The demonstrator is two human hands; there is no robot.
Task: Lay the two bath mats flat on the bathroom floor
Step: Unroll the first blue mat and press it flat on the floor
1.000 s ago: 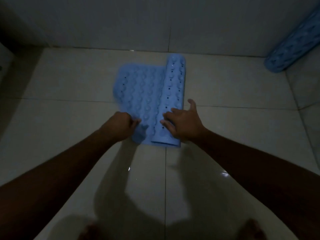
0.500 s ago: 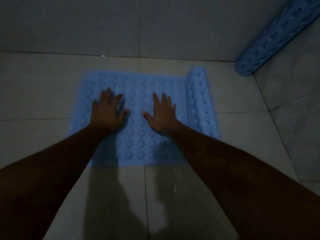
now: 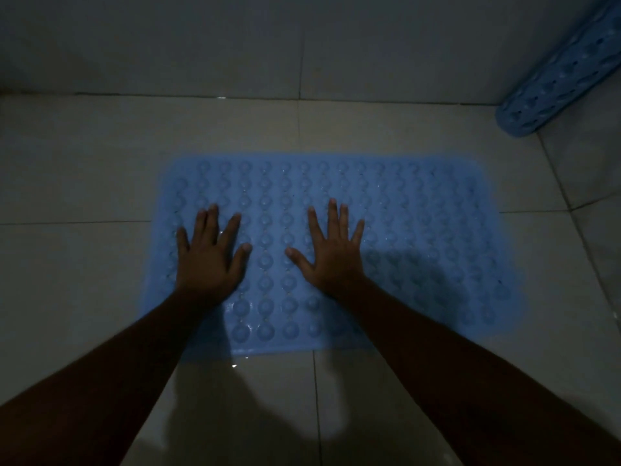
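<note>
A blue bath mat [image 3: 420, 230] with rows of round bumps lies spread out flat on the pale tiled floor [image 3: 84, 264], close to the back wall. My left hand [image 3: 211, 253] presses on its left part with fingers straight and spread. My right hand [image 3: 331, 250] presses near its middle, palm down and fingers splayed. A second blue bath mat [image 3: 557, 79] is still rolled up into a tube and leans in the far right corner, its lower end on the floor.
A grey tiled wall [image 3: 302, 45] runs along the back and another wall closes the right side. My arms cast shadows over the wet-looking floor in front of the mat. The light is dim.
The mat has unrolled fully to the right; the roll at its right edge is gone. Both hands went from gripping and pushing the roll to lying flat on the mat.
</note>
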